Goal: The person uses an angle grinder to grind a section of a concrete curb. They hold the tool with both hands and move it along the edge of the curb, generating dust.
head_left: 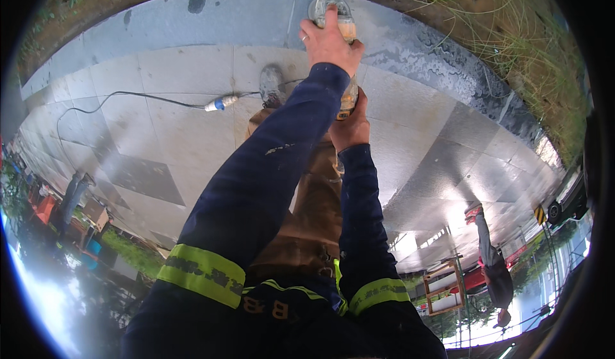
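A dusty, yellowish angle grinder rests over the pale stone edging, its rounded head and guard at the far end. My left hand is wrapped over the front of it from above, with one finger stretched along the head. Closer to me, my right hand grips the rear of the body. The left forearm hides much of the tool's middle, and the disc's underside cannot be seen. A grey, dusty boot stands on the paving just left of the grinder.
A dark cable with a blue and white plug connector runs left across the paving. Wet grey residue coats the edging at right, beside grass. People stand far right and far left.
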`<state>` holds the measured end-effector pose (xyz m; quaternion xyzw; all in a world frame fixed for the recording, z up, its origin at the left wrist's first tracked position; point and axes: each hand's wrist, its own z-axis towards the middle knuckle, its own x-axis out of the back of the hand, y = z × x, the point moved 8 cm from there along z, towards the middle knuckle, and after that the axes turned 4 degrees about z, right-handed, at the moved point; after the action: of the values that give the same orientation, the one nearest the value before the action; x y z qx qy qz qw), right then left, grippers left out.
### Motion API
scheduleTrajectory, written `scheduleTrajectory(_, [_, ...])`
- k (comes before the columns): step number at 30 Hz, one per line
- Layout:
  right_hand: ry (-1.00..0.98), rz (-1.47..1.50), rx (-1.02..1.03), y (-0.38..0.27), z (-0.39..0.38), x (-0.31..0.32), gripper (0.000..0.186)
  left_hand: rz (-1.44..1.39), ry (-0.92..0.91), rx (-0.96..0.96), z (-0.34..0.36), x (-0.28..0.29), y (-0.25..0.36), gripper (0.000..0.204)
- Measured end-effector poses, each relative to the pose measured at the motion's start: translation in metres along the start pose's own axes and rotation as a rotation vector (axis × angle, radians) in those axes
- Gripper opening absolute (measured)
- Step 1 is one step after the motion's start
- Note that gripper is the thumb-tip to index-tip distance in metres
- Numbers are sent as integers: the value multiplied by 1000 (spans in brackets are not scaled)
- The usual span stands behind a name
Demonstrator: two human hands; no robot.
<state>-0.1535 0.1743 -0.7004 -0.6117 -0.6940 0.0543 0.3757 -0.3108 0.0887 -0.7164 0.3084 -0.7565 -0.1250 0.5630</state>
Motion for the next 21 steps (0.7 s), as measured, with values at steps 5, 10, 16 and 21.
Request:
scheduleTrajectory(5, [34,-14,-23,4,1,5,90,-38,-41,-27,-4,-6,9,81])
scheduleTrajectory(10, [14,40,-10,7,0,1,89,-14,-20,-48,-5,-5,9,81])
scheduleTrajectory(16, [36,39,-30,11,0,7,89,-19,-82,-58,-8,-15,13,82])
scheduleTrajectory(21, [16,76,47,5,4,5,90,-3,2,-84,-4,-9,17,81])
